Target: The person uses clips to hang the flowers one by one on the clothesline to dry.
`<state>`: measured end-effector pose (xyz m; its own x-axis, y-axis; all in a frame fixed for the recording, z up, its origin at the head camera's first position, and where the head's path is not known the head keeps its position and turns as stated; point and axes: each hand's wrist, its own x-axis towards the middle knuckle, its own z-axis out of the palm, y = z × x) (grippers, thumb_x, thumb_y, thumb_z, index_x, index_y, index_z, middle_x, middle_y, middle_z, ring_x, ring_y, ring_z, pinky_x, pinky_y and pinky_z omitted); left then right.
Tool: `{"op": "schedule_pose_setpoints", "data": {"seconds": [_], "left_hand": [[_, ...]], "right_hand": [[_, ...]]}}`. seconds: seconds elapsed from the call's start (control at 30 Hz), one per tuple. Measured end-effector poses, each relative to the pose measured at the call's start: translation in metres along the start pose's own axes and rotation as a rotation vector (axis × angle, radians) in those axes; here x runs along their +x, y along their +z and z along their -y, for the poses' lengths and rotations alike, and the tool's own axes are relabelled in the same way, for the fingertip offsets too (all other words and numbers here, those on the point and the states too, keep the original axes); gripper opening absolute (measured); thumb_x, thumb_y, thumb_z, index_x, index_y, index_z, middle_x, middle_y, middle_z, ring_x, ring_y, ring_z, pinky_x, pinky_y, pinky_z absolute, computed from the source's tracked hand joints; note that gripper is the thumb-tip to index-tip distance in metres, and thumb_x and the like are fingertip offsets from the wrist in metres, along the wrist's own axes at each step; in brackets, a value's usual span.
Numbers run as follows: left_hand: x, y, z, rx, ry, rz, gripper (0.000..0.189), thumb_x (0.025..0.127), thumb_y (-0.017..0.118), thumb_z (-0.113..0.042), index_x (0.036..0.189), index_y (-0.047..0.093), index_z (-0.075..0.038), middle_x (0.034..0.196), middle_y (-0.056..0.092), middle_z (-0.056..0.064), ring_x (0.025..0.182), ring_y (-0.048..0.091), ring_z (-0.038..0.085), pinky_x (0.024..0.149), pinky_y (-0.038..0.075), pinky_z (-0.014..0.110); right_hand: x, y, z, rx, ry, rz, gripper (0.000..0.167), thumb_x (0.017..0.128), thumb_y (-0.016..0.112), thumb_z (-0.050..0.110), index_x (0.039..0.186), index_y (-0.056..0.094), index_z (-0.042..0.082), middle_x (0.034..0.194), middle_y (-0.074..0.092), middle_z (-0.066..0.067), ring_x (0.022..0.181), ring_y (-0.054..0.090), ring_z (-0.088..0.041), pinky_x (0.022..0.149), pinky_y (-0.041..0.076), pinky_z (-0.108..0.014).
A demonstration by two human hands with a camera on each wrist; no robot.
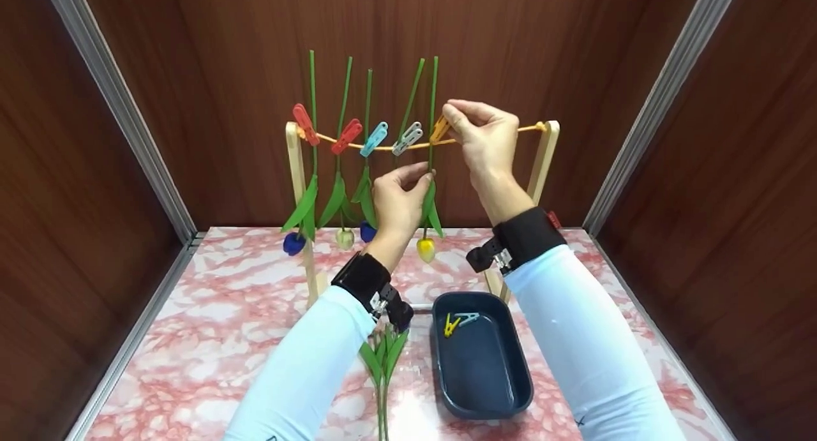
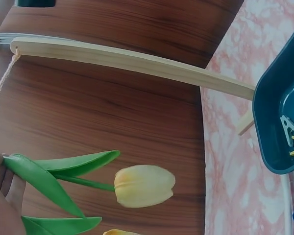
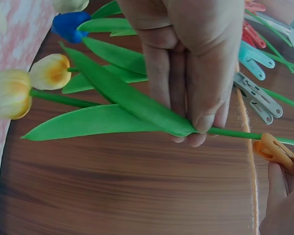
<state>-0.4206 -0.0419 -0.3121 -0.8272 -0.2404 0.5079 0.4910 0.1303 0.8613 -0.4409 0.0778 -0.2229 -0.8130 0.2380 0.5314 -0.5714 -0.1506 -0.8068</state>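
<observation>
A yellow tulip [image 1: 426, 249] hangs head down at the orange rope [image 1: 527, 129]. My left hand [image 1: 402, 198] pinches its green stem just above the leaves, thumb against fingers, as the right wrist view shows. Higher up, my right hand [image 1: 490, 134] pinches an orange clothespin [image 3: 274, 149], whose jaws meet the stem at the rope. To the left, a grey clothespin [image 1: 408, 138], a light blue one [image 1: 374, 139] and two red ones, including the end clothespin [image 1: 305, 124], hold more upside-down tulips. Part of the grey-pinned tulip is hidden behind my left hand.
A wooden post [image 1: 546, 160] at right and another post [image 1: 295, 160] at left bear the rope. A dark blue tray [image 1: 479, 380] below contains a yellow clothespin [image 1: 450, 325] and a pale blue clothespin [image 1: 468, 318]. Left of it, tulips [image 1: 383, 361] lie on the marbled table [image 1: 191, 313].
</observation>
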Motion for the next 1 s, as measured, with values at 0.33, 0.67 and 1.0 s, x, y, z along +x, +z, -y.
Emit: {"op": "schedule_pose_setpoints", "data": {"seconds": [0.33, 0.67, 1.0], "left_hand": [[0.0, 0.002, 0.001, -0.001, -0.019, 0.003, 0.018, 0.095, 0.079, -0.005, 0.112, 0.082, 0.0, 0.107, 0.081, 0.011, 0.101, 0.077, 0.021, 0.084, 0.061, 0.023], [0.004, -0.001, 0.003, 0.024, 0.007, -0.029, 0.017, 0.095, 0.08, -0.006, 0.111, 0.083, 0.0, 0.107, 0.081, 0.01, 0.097, 0.077, 0.02, 0.082, 0.06, 0.023], [0.003, 0.003, 0.0, 0.021, -0.006, -0.056, 0.017, 0.097, 0.077, -0.004, 0.113, 0.082, -0.001, 0.11, 0.081, 0.01, 0.098, 0.076, 0.019, 0.082, 0.06, 0.022]], "right_hand": [[-0.006, 0.002, -0.007, -0.029, 0.013, 0.025, 0.008, 0.092, 0.08, -0.006, 0.099, 0.082, -0.008, 0.09, 0.08, -0.016, 0.076, 0.075, -0.012, 0.076, 0.066, -0.03], [-0.009, 0.005, -0.011, -0.078, 0.046, 0.032, 0.016, 0.093, 0.08, -0.003, 0.107, 0.08, -0.009, 0.095, 0.08, -0.015, 0.08, 0.075, -0.009, 0.082, 0.066, -0.032], [-0.011, 0.0, -0.008, -0.141, 0.064, 0.047, 0.026, 0.097, 0.077, 0.002, 0.121, 0.076, -0.008, 0.108, 0.079, -0.018, 0.091, 0.075, -0.012, 0.092, 0.064, -0.036]]}}
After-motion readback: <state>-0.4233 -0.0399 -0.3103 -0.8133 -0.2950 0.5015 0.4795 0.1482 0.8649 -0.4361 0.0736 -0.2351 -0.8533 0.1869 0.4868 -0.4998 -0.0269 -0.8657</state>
